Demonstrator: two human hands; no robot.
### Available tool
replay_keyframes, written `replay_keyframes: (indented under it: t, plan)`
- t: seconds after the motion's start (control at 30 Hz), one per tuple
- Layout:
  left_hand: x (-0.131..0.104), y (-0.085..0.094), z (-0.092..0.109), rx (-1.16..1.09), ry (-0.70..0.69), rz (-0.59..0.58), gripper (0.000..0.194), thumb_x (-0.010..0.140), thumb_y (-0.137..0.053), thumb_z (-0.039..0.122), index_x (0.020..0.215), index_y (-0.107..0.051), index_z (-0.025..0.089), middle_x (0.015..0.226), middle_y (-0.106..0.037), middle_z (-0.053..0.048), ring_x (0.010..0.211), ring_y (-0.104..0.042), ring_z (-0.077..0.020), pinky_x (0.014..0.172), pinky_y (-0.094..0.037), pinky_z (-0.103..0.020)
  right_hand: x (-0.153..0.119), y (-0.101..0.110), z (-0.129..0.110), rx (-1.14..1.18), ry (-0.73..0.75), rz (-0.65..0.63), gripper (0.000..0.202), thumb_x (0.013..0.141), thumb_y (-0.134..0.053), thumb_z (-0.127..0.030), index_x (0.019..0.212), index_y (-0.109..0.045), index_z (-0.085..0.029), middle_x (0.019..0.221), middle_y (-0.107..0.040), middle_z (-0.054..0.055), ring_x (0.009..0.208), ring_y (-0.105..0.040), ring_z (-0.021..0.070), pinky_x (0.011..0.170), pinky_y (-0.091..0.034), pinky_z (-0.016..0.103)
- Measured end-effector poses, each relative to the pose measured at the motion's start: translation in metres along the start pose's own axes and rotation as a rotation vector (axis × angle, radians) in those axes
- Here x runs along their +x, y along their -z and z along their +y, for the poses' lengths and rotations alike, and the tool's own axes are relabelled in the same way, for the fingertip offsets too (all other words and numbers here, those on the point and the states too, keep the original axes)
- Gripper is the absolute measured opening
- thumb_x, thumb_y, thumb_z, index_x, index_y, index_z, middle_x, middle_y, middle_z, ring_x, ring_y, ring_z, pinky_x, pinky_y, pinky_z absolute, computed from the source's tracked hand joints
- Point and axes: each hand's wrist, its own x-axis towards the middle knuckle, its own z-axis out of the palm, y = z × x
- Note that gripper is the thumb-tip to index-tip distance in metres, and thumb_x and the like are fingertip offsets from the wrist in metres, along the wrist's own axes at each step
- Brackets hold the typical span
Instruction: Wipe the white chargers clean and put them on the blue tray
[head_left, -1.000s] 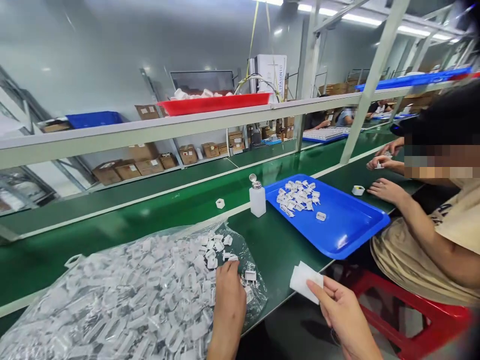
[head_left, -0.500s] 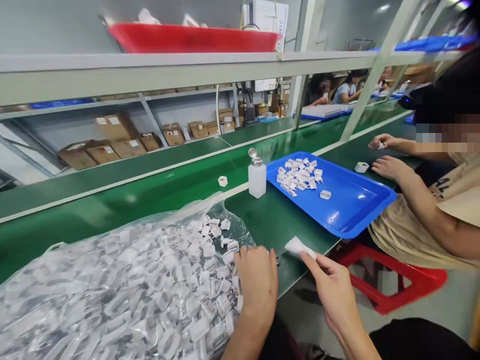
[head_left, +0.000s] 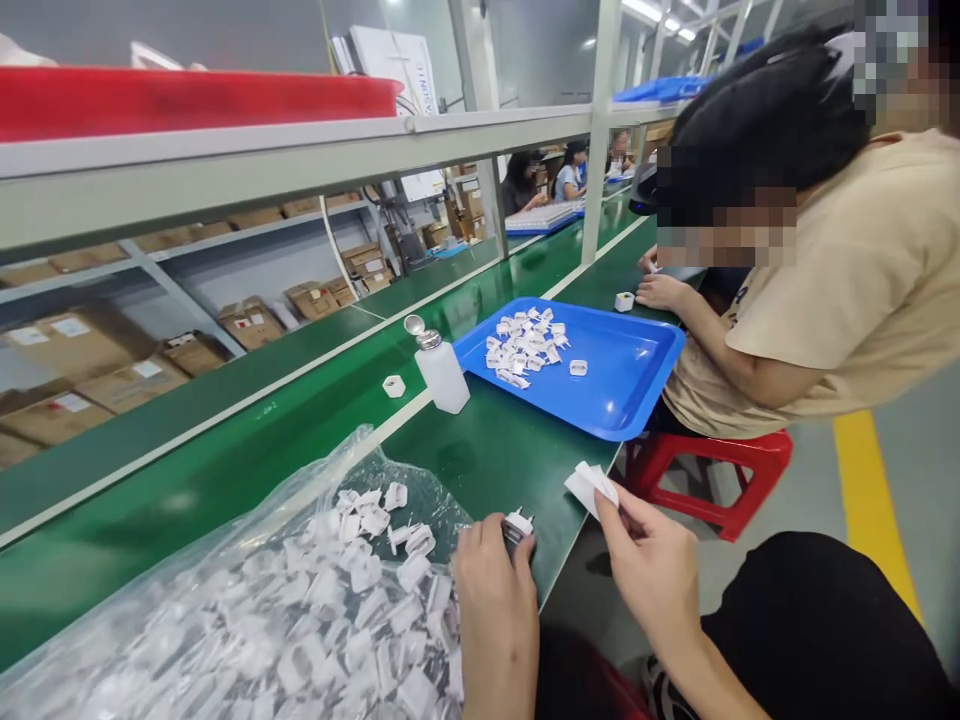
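Note:
My left hand (head_left: 495, 590) is closed on a small white plug part (head_left: 519, 523), whose two pins point away from me, beside the bag's right edge. Between the thumb and fingers of my right hand (head_left: 651, 560) is a folded white cloth (head_left: 591, 487), held over the front edge of the green table (head_left: 495, 450). Many white plastic parts (head_left: 375, 600) fill the clear plastic bag (head_left: 300, 510) on the left. Farther back stands a white pump bottle (head_left: 444, 378) with its metal lid raised.
Several white parts (head_left: 529, 345) lie in a blue tray (head_left: 622, 385). One white piece (head_left: 394, 386) is left of the bottle. A person in a beige shirt (head_left: 847, 300) sits at right above a red stool (head_left: 720, 475). Shelf bars cross above the table.
The view has swung right, so the bag, bottle and tray sit farther left. The plug part's pins now show at my left fingertips. My right hand still has the cloth.

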Motion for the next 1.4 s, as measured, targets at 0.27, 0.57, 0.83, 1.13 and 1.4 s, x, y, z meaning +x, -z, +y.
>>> replay_keyframes:
  t: [0.27,0.57,0.83,1.13,1.4]
  plan:
    - [-0.007,-0.018,0.007,-0.219,-0.170,0.087,0.023,0.086,-0.053,0.008,0.097,-0.069,0.019,0.090,-0.073,-0.009,0.085,-0.068,-0.0272,0.075,-0.054,-0.039,-0.036,-0.008,0.010,0.023,0.246,-0.463,0.053,0.105,-0.041,-0.034,0.153,-0.045,-0.012,0.076,-0.074,0.005,0.054,-0.061,0.0162,0.056,-0.045,0.026]
    - [-0.008,-0.027,0.002,-0.173,-0.285,0.224,0.034,0.086,-0.043,-0.003,0.100,-0.066,0.018,0.084,-0.071,-0.007,0.079,-0.069,-0.0236,0.066,-0.057,-0.032,-0.007,-0.007,-0.024,0.027,0.249,-0.606,0.041,0.103,-0.043,-0.038,0.133,-0.068,-0.025,0.075,-0.076,0.003,0.059,-0.068,0.0194,0.060,-0.050,0.026]
    - [-0.009,-0.035,-0.005,-0.179,-0.270,0.221,0.033,0.086,-0.044,-0.002,0.102,-0.067,0.017,0.085,-0.071,-0.008,0.081,-0.070,-0.0237,0.069,-0.058,-0.033,0.002,-0.011,-0.026,-0.045,0.208,-0.672,0.044,0.106,-0.035,-0.041,0.123,-0.072,-0.024,0.071,-0.068,0.001,0.059,-0.058,0.0171,0.059,-0.040,0.026]
    - [-0.006,-0.022,0.003,-0.247,-0.125,0.113,0.027,0.084,-0.049,0.005,0.096,-0.070,0.019,0.091,-0.074,-0.009,0.086,-0.069,-0.0264,0.077,-0.055,-0.038,-0.017,0.016,0.001,-0.035,0.348,-0.745,0.049,0.106,-0.033,-0.036,0.143,-0.059,-0.018,0.067,-0.060,0.000,0.056,-0.047,0.0165,0.060,-0.032,0.031]
    - [-0.010,0.019,0.045,-0.571,0.069,0.025,0.020,0.078,-0.072,0.026,0.097,-0.076,0.022,0.096,-0.078,-0.007,0.090,-0.070,-0.0265,0.085,-0.054,-0.038,0.014,0.066,0.004,0.295,-0.077,-0.371,0.066,0.094,-0.052,-0.061,0.135,-0.065,-0.011,0.038,-0.044,-0.007,0.037,-0.040,0.0150,0.048,-0.032,0.029]
